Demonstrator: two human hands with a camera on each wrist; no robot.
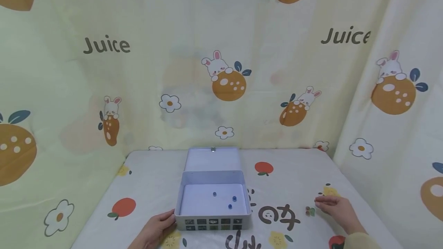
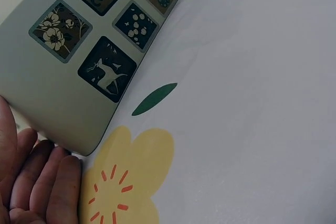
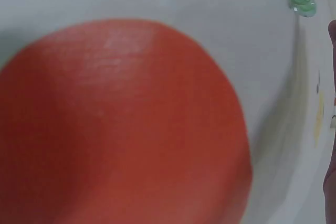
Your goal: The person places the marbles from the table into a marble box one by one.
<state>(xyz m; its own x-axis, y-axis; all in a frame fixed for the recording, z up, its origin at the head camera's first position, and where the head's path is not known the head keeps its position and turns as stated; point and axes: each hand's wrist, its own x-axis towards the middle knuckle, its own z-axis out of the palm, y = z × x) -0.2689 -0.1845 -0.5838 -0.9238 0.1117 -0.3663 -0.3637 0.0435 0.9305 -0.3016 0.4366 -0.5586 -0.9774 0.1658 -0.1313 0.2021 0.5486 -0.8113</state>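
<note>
Left grip (image 1: pixel 157 227) against one box (image 1: pixel 212 216)

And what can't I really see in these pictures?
1) Whether the right hand holds anything: too small in the head view, mostly cut off by the right edge in the right wrist view.
2) How many round, glassy, green-and-red marbles there are: too tiny in the head view, cut off by the top edge in the right wrist view.
3) Patterns in the small, round, blue balls: too small, head view.
</note>
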